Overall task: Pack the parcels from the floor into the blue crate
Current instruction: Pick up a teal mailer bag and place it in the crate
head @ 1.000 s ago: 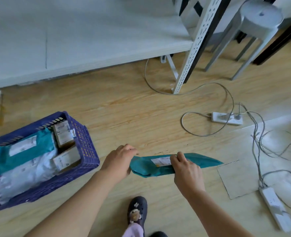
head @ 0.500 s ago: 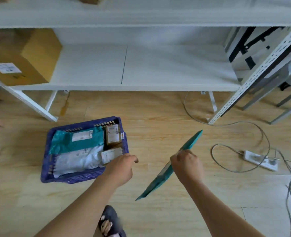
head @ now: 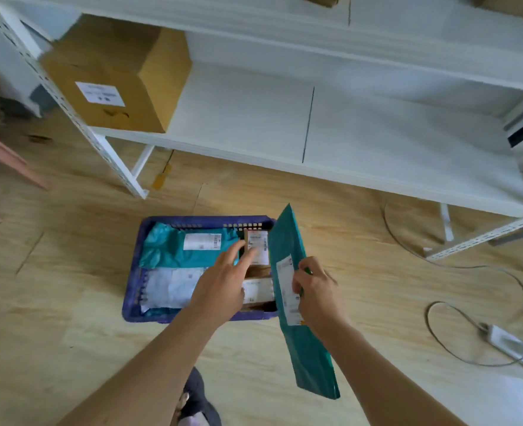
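parcel pinched by right hand, centre frame; left hand straight-fingered over crate. risk: crate crowded, parcel may overhang rim, slide off.

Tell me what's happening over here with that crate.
A person is packing parcels into the blue crate on the floor. The right hand grips a long teal mailer, held on edge at the crate's right side and not yet inside. The left hand reaches into the crate with straight fingers, by a small labelled box; contact is unclear. A teal bag, a white bag and a second box already lie inside.
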### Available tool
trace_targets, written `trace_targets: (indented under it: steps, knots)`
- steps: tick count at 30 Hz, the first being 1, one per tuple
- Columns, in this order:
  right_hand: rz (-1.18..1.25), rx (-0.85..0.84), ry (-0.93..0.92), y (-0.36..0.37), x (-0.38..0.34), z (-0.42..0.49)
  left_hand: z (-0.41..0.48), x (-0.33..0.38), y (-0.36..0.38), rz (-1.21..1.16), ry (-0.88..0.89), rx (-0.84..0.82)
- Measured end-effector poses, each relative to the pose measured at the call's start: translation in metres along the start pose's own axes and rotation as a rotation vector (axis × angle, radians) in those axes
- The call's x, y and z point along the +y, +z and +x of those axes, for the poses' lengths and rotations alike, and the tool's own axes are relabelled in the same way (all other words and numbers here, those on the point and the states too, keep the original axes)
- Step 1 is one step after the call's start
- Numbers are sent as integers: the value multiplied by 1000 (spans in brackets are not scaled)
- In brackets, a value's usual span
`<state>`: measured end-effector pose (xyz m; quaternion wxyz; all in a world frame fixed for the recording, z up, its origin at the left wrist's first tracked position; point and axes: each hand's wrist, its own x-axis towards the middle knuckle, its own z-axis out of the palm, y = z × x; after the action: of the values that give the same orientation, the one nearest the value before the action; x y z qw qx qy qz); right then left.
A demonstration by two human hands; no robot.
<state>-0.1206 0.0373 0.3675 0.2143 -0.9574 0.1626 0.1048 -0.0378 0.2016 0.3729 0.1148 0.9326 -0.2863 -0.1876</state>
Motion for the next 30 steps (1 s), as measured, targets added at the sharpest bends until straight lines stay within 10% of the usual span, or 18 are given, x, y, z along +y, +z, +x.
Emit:
trace_targets:
  steps: [8, 15, 30]
  knots:
    - [-110, -186, -145, 36, -112, 85, 49, -135, -26, 78, 65, 51]
    - [-6, -278, -156, 87, -167, 149, 76, -221, -11, 16, -154, -278]
    - [-103, -385, 26, 259, -114, 191, 116, -322, 138, 120, -337, -338]
